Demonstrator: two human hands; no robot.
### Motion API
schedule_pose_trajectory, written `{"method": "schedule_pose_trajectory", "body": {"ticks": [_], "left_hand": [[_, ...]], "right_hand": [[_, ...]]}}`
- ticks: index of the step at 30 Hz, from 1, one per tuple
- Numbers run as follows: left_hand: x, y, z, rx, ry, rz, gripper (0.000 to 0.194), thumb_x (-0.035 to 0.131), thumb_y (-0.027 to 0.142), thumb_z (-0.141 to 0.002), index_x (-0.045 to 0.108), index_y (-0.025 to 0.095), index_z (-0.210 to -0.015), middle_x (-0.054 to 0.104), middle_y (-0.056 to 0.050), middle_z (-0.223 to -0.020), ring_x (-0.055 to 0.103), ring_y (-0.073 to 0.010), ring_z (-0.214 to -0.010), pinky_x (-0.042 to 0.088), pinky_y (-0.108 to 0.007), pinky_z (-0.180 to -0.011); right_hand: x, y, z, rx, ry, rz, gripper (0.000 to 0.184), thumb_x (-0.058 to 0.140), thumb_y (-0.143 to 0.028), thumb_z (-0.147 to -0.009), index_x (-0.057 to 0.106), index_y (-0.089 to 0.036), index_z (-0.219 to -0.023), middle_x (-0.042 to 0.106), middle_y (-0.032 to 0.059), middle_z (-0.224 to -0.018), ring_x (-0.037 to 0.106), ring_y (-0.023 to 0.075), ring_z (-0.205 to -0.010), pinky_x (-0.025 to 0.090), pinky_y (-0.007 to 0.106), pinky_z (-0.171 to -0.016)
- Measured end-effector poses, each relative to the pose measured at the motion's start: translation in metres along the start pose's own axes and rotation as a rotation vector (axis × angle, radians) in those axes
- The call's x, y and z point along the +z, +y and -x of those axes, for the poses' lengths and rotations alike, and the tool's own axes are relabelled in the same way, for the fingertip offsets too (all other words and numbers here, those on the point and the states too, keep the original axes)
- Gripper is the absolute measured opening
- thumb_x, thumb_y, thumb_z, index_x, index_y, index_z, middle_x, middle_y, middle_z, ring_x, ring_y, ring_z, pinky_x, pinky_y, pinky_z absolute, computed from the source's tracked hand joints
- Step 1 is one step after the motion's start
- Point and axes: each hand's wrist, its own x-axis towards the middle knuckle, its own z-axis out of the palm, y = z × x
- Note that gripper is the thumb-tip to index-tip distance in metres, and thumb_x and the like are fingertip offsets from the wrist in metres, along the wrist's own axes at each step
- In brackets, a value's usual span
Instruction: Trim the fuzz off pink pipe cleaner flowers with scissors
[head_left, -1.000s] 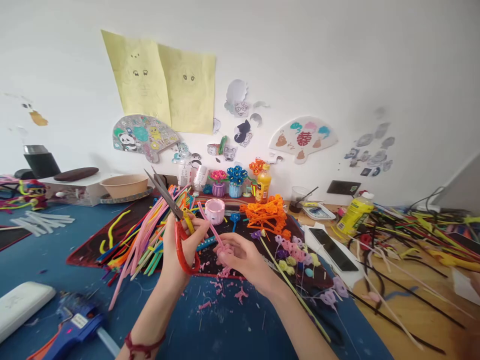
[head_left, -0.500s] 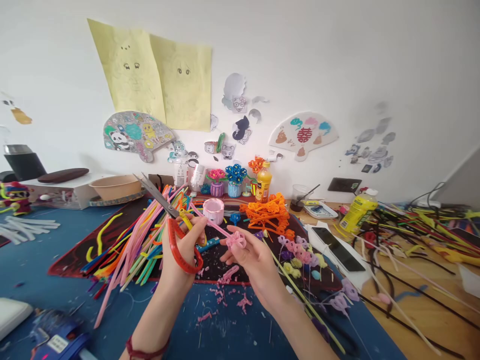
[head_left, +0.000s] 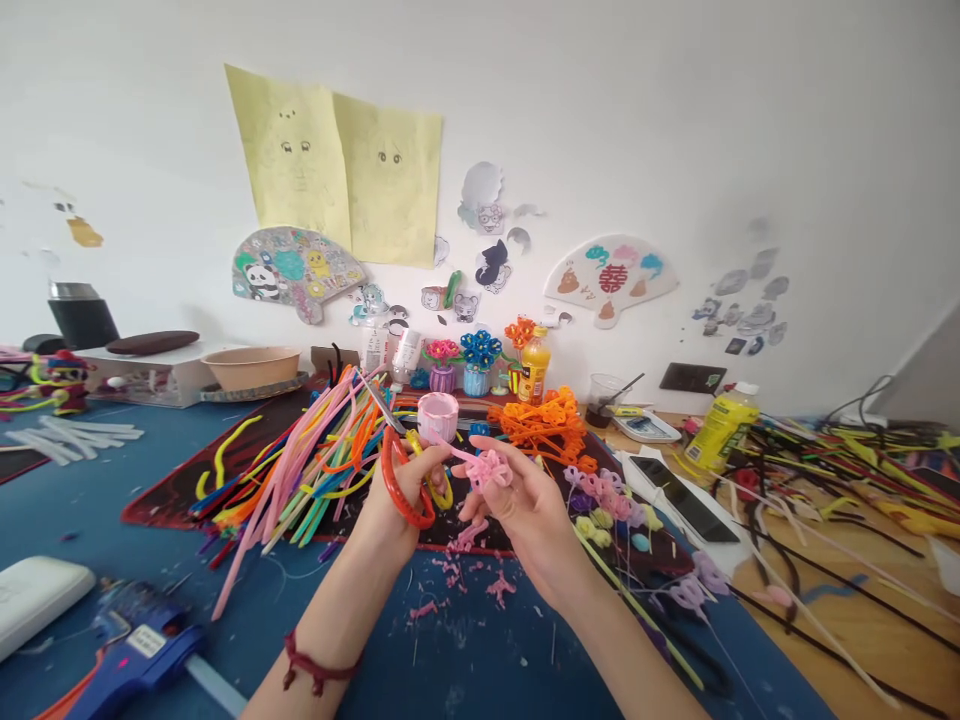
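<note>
Scissors with one red and one yellow handle (head_left: 395,478) hang on my left hand (head_left: 401,500), blades pointing up and away to the left. That hand's thumb and fingers are closed near the pink stem of a small flower. Between the thumb and fingers of my right hand (head_left: 529,505) sits the pink pipe-cleaner flower (head_left: 489,468), its petals facing up. Just beyond my hands stands a small pink-and-white pot (head_left: 437,417). Pink fuzzy scraps (head_left: 499,588) lie on the blue table below them.
A bundle of coloured pipe cleaners (head_left: 277,465) lies at left on a dark mat. Orange pipe-cleaner flowers (head_left: 547,430) and a juice bottle (head_left: 534,366) stand behind. A phone (head_left: 682,500) lies at right. A blue glue gun (head_left: 142,650) rests at front left.
My left hand has moved right with the scissors, closer to the flower. The flower has turned in my right hand, showing more petals. The whole view has shifted slightly.
</note>
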Motion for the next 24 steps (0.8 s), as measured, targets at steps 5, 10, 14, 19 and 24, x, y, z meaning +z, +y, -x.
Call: {"method": "schedule_pose_trajectory", "body": {"ticks": [5, 10, 14, 19, 24], "left_hand": [[-0.003, 0.004, -0.003, -0.009, -0.039, 0.005, 0.033, 0.078, 0.021, -0.053, 0.045, 0.02, -0.055, 0.049, 0.008, -0.039, 0.043, -0.0062, -0.037, 0.035, -0.02, -0.04], [-0.008, 0.011, -0.006, 0.041, -0.071, 0.025, 0.034, 0.077, 0.021, -0.055, 0.043, 0.02, -0.053, 0.047, 0.009, -0.04, 0.043, -0.0057, -0.038, 0.035, -0.02, -0.041], [-0.011, 0.016, -0.009, 0.067, -0.095, 0.035, 0.035, 0.076, 0.022, -0.056, 0.041, 0.02, -0.053, 0.044, 0.009, -0.041, 0.041, -0.0051, -0.04, 0.036, -0.02, -0.042], [-0.009, 0.015, -0.009, 0.051, -0.124, -0.009, 0.032, 0.077, 0.024, -0.056, 0.045, 0.019, -0.057, 0.045, 0.009, -0.045, 0.041, -0.0046, -0.039, 0.036, -0.02, -0.041], [-0.006, 0.01, -0.003, 0.108, -0.061, -0.154, 0.028, 0.076, 0.037, -0.063, 0.056, 0.018, -0.065, 0.049, 0.006, -0.047, 0.042, -0.0077, -0.037, 0.03, -0.022, -0.038]], "right_hand": [[0.0, -0.003, 0.002, 0.045, -0.015, -0.005, 0.039, 0.071, -0.033, -0.08, 0.06, -0.024, -0.117, 0.068, 0.0077, -0.104, 0.065, 0.0123, -0.068, 0.051, 0.025, -0.063], [-0.001, -0.007, 0.002, 0.139, -0.099, -0.092, 0.038, 0.062, -0.042, -0.086, 0.061, -0.019, -0.117, 0.068, 0.0087, -0.099, 0.066, 0.0118, -0.067, 0.051, 0.022, -0.063], [-0.002, -0.006, 0.001, 0.21, -0.116, -0.158, 0.036, 0.06, -0.043, -0.087, 0.063, -0.017, -0.112, 0.07, 0.0085, -0.095, 0.067, 0.0117, -0.069, 0.051, 0.021, -0.066], [-0.001, -0.006, 0.002, 0.279, -0.141, -0.172, 0.038, 0.071, -0.043, -0.076, 0.066, -0.016, -0.102, 0.07, 0.0069, -0.096, 0.066, 0.0114, -0.072, 0.051, 0.02, -0.068], [0.002, -0.006, 0.003, 0.255, -0.118, -0.025, 0.042, 0.083, -0.037, -0.063, 0.063, -0.018, -0.094, 0.07, 0.0065, -0.096, 0.068, 0.0161, -0.072, 0.054, 0.028, -0.069]]}}
